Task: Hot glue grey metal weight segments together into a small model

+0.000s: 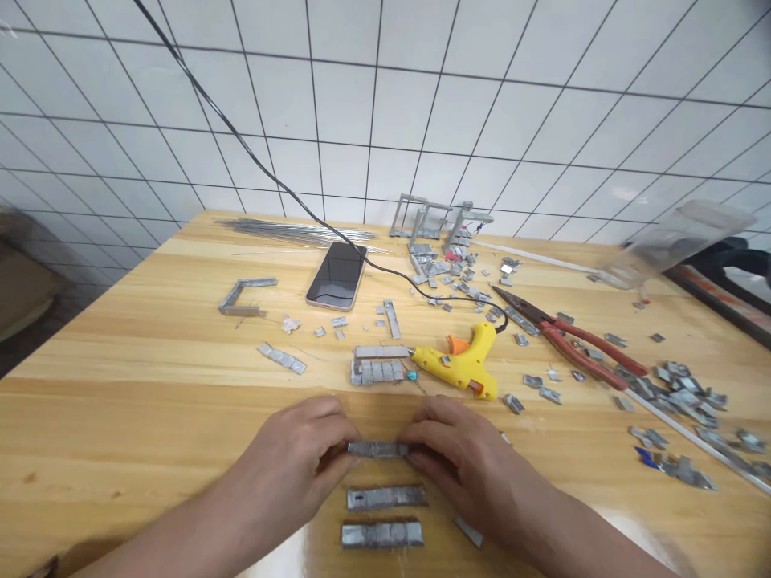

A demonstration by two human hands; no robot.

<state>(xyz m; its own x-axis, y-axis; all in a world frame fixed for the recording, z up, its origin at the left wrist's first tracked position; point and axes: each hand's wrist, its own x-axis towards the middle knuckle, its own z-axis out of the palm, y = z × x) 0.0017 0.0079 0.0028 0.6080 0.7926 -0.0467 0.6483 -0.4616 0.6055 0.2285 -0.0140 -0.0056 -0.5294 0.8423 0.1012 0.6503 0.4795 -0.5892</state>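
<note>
A short grey metal strip [379, 449] spans the gap between my two hands, low over the wooden table. My left hand [307, 449] pinches its left end between thumb and fingers. The other end is pinched by my right hand [461, 449]. Two similar strips lie below it, a middle strip [385, 498] and a front strip [383, 535], roughly parallel. A small metal piece [468, 531] lies beside my right wrist. Beyond my hands a yellow glue gun [467, 365] rests on its side, its nozzle beside a flat metal assembly [378, 371].
Long-nose pliers [578, 341] with red handles lie to the right, near a pile of metal pieces [680, 389]. A phone [337, 275], a bent metal frame [232, 299], thin wires [295, 231] and small upright frames [422, 217] occupy the back. A black cable [265, 168] crosses the view.
</note>
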